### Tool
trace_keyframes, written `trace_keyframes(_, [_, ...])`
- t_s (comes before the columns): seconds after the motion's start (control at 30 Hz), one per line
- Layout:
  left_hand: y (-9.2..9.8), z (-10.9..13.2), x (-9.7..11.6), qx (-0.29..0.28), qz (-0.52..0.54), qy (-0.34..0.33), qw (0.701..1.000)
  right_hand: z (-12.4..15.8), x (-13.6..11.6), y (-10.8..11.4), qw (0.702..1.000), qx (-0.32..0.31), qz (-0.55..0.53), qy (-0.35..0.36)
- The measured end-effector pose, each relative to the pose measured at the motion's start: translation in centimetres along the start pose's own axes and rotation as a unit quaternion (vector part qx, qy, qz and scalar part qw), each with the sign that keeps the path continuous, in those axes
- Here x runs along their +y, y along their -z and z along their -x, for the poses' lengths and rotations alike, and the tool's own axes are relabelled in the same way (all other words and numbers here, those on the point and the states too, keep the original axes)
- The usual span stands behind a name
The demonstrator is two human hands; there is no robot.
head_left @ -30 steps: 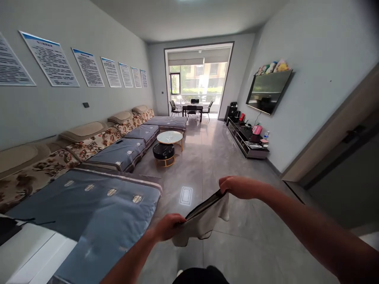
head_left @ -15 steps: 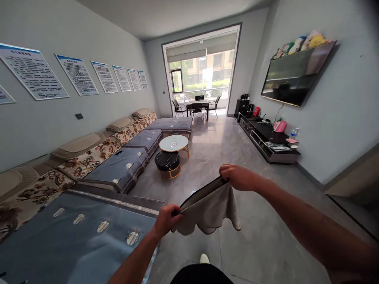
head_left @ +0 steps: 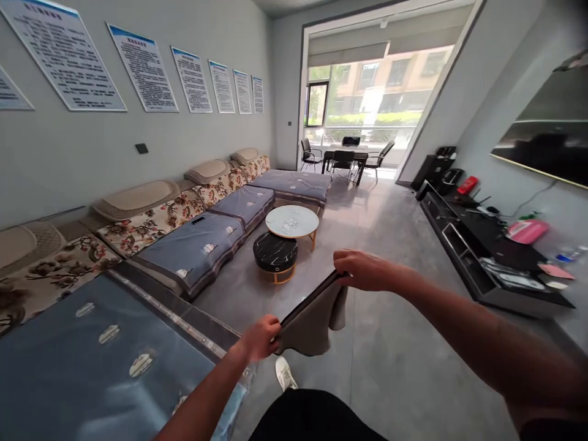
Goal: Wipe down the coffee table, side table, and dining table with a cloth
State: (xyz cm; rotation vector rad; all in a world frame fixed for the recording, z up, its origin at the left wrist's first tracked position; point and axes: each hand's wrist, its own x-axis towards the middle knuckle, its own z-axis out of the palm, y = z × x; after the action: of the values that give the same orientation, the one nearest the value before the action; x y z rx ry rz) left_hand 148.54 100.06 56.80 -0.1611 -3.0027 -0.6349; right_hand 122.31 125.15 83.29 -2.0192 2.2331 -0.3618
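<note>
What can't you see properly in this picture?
All in the head view:
- Posters: writing too small to read.
- Television: cut off by the right edge.
- Pink thing on the black cabinet: blurred.
- Grey cloth, held by the left hand and right hand: its own folds hide its far side.

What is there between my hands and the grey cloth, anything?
Nothing visible. The left hand and the right hand each pinch one end of the top edge of the grey cloth, which runs taut between them. The rest hangs freely above the floor.
</note>
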Motion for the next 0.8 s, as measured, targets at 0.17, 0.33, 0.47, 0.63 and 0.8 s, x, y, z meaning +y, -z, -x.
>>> trace_keyframes(0.17, [3.7, -7.3, -10.5, 0.016, 0.028, -0.062, 0.998, -9.0, 10.9, 0.6, 0.997, -0.045, -0.063, -0.009])
trace_keyframes(0.33, [9.1, -14.7, -19.3, 0.049, 0.043, -0.007, 0.998, -17.1, 20.1, 1.4, 0.990, 0.012, -0.139, -0.016])
trace_keyframes(0.47, [13.1, -19.9, -27.1, 0.127, 0.079, 0.038, 0.988, -24.3, 28.2, 0.4, 0.973, 0.092, -0.210, -0.034])
trace_keyframes(0.63, [18.0, -25.5, -37.7, 0.153, 0.052, 0.081, 0.984, -35.9, 38.3, -1.8, 0.959, 0.089, -0.268, -0.023])
trace_keyframes(0.8, [23.5, -29.4, -46.3, 0.084, 0.045, 0.065, 0.993, -49.6, 46.7, -2.4, 0.954, 0.056, -0.295, 0.006])
